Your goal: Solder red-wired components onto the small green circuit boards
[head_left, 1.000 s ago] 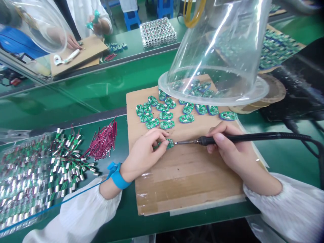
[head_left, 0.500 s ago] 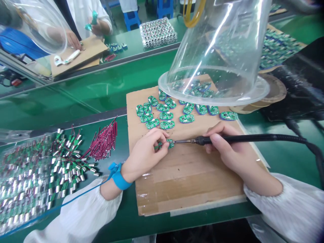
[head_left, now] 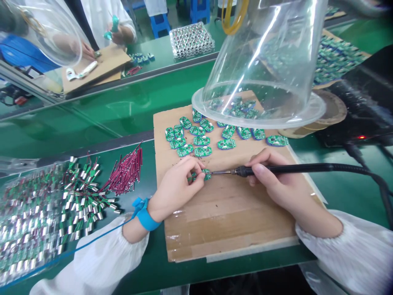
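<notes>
Head view: at left, one heap of red wires (head_left: 125, 171) is lying on the desk (head_left: 153, 254). Right of it, the left hand (head_left: 176, 183) is pinching one green circuit board (head_left: 207, 175) over the cardboard sheet (head_left: 239, 209), its grip nearly closed. About ten loose boards (head_left: 202, 141) are lying just beyond. Farther right, one soldering iron (head_left: 288, 168) is pointing at the board's right edge, the right hand (head_left: 278, 186) gripping it pen-style, fingers closed.

Bright light, white glare streaks on the clear hood (head_left: 260, 67), soft blur near edges
</notes>
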A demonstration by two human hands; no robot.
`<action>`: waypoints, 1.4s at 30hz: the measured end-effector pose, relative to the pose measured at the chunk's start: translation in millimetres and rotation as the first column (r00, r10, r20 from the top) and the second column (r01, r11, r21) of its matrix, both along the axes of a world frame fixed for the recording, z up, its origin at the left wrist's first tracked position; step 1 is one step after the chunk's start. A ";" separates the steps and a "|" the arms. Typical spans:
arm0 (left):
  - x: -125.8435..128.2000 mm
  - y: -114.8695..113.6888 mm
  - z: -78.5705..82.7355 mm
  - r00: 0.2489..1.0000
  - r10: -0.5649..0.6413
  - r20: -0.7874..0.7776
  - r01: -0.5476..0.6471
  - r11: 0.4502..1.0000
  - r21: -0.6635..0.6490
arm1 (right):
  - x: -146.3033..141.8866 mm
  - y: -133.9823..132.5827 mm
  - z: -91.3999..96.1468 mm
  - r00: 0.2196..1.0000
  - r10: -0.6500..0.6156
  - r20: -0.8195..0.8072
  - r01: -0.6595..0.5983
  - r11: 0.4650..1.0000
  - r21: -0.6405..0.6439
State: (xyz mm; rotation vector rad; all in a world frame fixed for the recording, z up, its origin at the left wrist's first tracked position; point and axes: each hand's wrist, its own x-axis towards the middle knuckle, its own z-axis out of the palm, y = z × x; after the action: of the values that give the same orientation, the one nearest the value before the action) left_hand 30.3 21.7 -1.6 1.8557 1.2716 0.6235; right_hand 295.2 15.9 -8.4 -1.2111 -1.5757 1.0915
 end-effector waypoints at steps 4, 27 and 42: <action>0.3 -1.2 -0.5 1.000 0.012 -0.003 -0.012 1.000 0.006 | 0.8 -1.0 0.3 1.000 0.009 0.004 -0.009 1.000 0.007; -4.4 1.0 -2.2 1.000 -0.021 -0.012 0.021 1.000 0.009 | 6.6 3.3 -15.1 0.974 -0.092 -0.205 0.076 0.993 -0.086; -138.3 35.4 79.7 0.885 -0.004 -0.466 0.118 0.969 0.216 | 5.0 5.3 -6.3 0.993 -0.115 0.017 0.114 0.993 0.038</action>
State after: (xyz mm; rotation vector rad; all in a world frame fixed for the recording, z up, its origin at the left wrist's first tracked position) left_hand -108.0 57.1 78.0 2.3344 1.4798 0.3124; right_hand 300.2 21.2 -14.7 -1.2744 -1.5146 0.9761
